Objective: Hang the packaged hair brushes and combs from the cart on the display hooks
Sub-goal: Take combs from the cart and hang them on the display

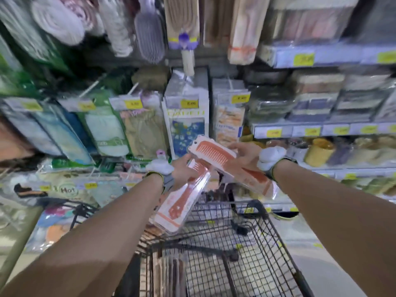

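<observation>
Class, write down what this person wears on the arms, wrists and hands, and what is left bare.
The left arm and right arm are bare, with no sleeves in view. Each wrist carries a grey strap edged in yellow-green, topped by a bulky white pad. The left hand and right hand show no gloves.

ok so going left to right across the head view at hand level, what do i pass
left hand → toothed end of the upper orange comb pack → right hand → yellow cup. The lower comb pack in the left hand overlaps that hand, so it is left out.
</observation>
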Demonstrator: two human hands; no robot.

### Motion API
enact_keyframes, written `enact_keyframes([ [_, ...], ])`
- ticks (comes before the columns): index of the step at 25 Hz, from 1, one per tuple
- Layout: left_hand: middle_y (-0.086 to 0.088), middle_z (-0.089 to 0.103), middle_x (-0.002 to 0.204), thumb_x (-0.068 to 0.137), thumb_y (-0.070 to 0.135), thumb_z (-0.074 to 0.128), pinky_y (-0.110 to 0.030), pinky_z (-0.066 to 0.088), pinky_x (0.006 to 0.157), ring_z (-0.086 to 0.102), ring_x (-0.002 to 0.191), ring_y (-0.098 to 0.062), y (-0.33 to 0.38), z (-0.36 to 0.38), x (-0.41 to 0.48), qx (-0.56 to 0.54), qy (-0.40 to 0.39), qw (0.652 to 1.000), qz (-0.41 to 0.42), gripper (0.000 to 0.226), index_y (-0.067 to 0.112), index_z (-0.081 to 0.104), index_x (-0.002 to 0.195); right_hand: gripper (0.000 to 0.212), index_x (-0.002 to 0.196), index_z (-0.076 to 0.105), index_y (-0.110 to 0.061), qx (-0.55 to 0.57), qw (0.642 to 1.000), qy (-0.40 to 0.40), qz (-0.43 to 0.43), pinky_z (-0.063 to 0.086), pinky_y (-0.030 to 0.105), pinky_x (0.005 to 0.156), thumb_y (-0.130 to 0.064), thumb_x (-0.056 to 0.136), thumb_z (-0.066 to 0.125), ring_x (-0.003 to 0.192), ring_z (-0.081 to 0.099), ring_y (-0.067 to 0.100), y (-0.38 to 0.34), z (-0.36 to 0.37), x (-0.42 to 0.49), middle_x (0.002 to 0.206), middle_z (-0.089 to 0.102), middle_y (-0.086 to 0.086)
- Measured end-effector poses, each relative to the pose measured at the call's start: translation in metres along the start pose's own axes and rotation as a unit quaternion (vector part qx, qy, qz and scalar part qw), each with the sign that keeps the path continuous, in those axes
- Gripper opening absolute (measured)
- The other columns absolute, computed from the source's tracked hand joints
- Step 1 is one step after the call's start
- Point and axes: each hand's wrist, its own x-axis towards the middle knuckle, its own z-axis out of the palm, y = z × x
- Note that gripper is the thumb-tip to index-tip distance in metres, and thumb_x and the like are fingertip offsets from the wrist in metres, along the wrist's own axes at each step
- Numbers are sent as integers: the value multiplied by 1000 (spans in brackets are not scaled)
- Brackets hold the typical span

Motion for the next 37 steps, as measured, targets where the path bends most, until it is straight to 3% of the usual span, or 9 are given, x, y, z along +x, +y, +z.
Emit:
enact_keyframes([
  [2,-7,62,111,84,23,66,-28,42,64,57,79,-19,29,-20,-5,-10,14,1000,1,51,23,49,132,54,125,56,-28,16,999,34,-34,46,23,73,-39,76,78,81,62,15,-15,-31,-9,86,61,-10],
  [4,-11,65,108,73,31,66,-35,47,72,62,85,-25,50,-40,-7,-11,41,999,15,51,20,57,122,55,123,55,-31,17,996,68,-47,46,18,64,-37,74,80,71,60,9,-31,-55,-14,77,58,-14],
  [7,2,65,115,75,50,68,-38,48,88,62,104,-26,73,-68,-11,67,44,996,47,50,27,58,118,79,127,49,-39,-2,993,92,-71,53,24,75,-59,56,78,83,66,8,-57,-80,-20,91,65,-17],
  [11,6,50,141,52,81,69,-37,44,102,52,122,-21,94,-103,-11,249,77,962,75,111,26,37,143,97,141,38,-28,-1,986,97,-133,45,20,85,-48,59,87,106,60,8,-80,-113,-23,116,60,-16],
  [14,0,54,132,61,70,71,-34,47,89,56,107,-21,125,-135,-11,311,109,938,107,100,22,35,141,95,143,32,-33,-21,972,174,-155,37,9,68,-46,65,84,90,57,2,-100,-148,-32,111,53,-22],
  [17,-4,46,120,70,60,70,-33,47,83,53,95,-23,158,-158,-17,334,172,915,146,88,20,34,140,90,144,32,-36,-41,948,263,-177,36,17,70,-47,69,81,89,53,5,-118,-178,-36,107,52,-18],
  [23,-15,18,148,74,62,63,-37,50,88,52,115,-36,208,-201,-33,379,260,878,135,109,17,3,153,94,147,25,-35,-93,903,362,-210,44,28,82,-57,70,75,112,59,21,-159,-231,-33,131,57,-3],
  [27,-18,7,157,76,68,57,-39,48,93,47,124,-39,231,-219,-48,407,313,850,118,108,19,2,154,94,146,22,-40,-122,888,401,-190,48,35,86,-64,69,70,110,59,28,-179,-245,-27,133,51,3],
  [37,-18,34,137,77,57,66,-33,46,70,58,104,-36,257,-231,-67,412,375,826,87,95,25,15,150,81,139,24,-44,-76,890,419,-160,53,33,80,-67,72,63,100,63,26,-184,-244,9,125,60,1],
])
